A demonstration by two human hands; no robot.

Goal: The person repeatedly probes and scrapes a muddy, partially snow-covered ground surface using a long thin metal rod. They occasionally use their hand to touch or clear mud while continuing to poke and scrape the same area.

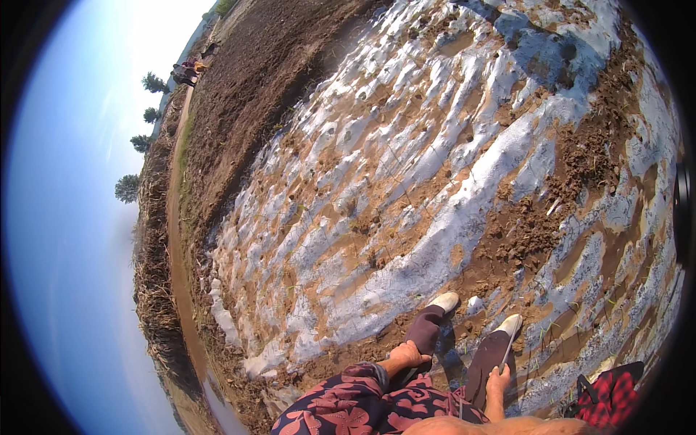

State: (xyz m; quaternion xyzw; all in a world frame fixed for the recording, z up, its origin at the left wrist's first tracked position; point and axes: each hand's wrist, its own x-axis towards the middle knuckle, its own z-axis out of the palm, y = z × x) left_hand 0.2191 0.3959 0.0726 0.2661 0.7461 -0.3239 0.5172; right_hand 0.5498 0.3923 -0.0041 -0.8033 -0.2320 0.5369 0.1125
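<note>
My left hand (409, 354) rests against my dark trouser leg near the knee; whether it holds anything cannot be told. A thin, rod-like tool (511, 340) with a pale shaft rises from my right hand (498, 378), whose fingers are closed round its lower end. The tool's tip passes over the shoe on that side. My two light-coloured shoes (446, 301) stand on brown soil beside white plastic mulch film (418, 266), which is partly covered with earth. Small green shoots show here and there through the film.
A red and black checked cloth item (609, 399) lies at the lower right. Loose clods (522, 234) fill the furrow between film strips. Dark bare soil (244, 81), a dirt path (176, 234) and dry stalks (157, 326) lie beyond. Several people (186, 73) are far off near the path.
</note>
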